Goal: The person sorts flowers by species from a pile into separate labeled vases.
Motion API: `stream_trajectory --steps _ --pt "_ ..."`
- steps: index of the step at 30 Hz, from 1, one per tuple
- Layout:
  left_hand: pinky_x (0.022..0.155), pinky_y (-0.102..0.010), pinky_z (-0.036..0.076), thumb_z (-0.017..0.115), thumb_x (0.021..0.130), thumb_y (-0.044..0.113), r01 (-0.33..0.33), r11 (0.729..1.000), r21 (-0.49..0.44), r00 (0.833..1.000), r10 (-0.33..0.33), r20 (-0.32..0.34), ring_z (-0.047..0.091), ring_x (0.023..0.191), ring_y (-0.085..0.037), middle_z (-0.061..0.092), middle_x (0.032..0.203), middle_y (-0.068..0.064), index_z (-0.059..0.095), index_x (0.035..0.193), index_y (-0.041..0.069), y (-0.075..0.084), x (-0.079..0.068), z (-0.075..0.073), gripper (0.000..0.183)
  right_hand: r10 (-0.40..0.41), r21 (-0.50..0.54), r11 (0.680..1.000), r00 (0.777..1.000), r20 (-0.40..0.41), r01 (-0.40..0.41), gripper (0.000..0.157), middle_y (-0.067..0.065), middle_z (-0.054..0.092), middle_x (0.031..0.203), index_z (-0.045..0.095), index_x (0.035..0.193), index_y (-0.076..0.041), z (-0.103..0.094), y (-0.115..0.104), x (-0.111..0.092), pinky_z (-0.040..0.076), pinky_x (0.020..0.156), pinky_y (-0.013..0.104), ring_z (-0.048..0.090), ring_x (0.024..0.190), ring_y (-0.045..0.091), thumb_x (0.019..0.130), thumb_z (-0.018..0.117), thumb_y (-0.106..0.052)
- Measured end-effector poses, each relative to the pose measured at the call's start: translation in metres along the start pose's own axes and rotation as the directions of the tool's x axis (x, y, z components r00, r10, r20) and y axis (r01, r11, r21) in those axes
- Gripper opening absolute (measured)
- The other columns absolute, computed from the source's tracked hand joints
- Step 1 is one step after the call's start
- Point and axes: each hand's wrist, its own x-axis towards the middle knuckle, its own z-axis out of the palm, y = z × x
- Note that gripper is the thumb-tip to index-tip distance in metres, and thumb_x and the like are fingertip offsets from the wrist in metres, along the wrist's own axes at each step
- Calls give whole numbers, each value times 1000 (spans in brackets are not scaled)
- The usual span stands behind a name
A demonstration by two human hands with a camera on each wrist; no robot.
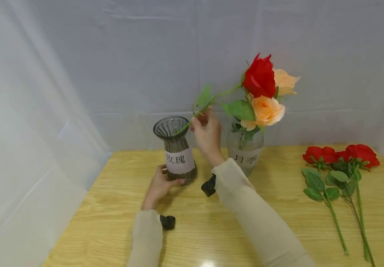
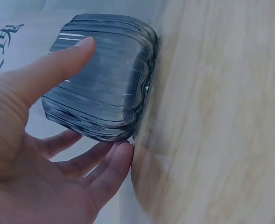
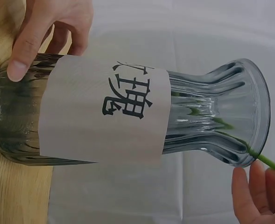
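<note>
The grey vase (image 1: 176,150) stands on the desk (image 1: 212,222), its base gripped by the left hand (image 1: 158,185). The red rose (image 1: 260,76) stem is pinched by the right hand (image 1: 207,133), its end inside the vase mouth.

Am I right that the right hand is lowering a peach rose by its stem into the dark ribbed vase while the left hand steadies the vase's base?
Not quite: the rose is red, not peach, as the head view shows. The peach roses stand in the clear vase. The rest holds: the right hand pinches the stem as it enters the dark ribbed vase, and the left hand holds its base.
</note>
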Motion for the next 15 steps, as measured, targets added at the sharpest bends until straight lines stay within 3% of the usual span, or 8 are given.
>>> stream_trajectory --steps 7,12,15 --pt "107 -56 42 82 84 8 23 999 27 999 -24 22 48 130 -49 41 145 -35 29 148 -8 0 -1 -5 85 55 -222 975 990 133 -24 9 19 69 91 67 103 6 -2 -2 7 55 71 36 66 81 32 97 65 -1" --pt "106 -56 42 81 86 9 34 999 34 999 -35 29 47 131 -48 40 147 -34 29 150 -7 1 -3 -7 84 182 -312 943 962 204 -113 16 19 72 88 72 106 6 -4 -6 9 55 63 33 69 74 33 97 67 -6" --pt "104 -56 44 80 87 9 44 998 37 999 -45 30 48 130 -48 41 147 -34 29 151 -7 2 -4 -7 83 219 -367 922 949 228 -125 16 18 73 84 74 105 4 -3 -8 14 53 61 30 68 67 29 97 67 -9"
